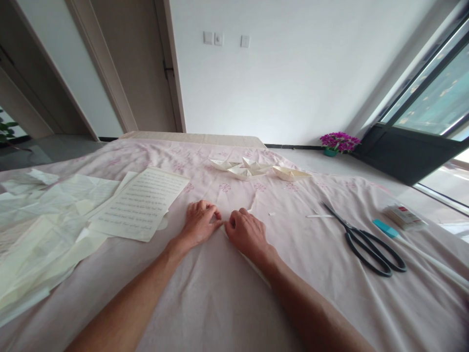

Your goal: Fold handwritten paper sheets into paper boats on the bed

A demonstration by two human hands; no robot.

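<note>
My left hand (pixel 201 220) and my right hand (pixel 247 232) are close together over the middle of the cloth. Both are closed, with the thumb and fingers pinched at the far end of a narrow piece of cream paper (pixel 255 269). Most of this paper is hidden by my right hand and forearm; only a thin edge shows along the forearm. Left of my left hand lies a sheet of paper with handwriting-like lines (pixel 141 205). Beyond my hands stand several folded paper boats (pixel 247 172), one (pixel 292 173) slightly apart on the right.
Crumpled and loose papers (pixel 54 230) cover the left side of the pink flowered tablecloth (pixel 205 303). On the right lie black-handled scissors (pixel 366 244), paper scraps (pixel 319 216), a blue-and-white stick-like tool (pixel 386 228) and a small box (pixel 405 216). Purple flowers (pixel 339 142) stand on the floor behind.
</note>
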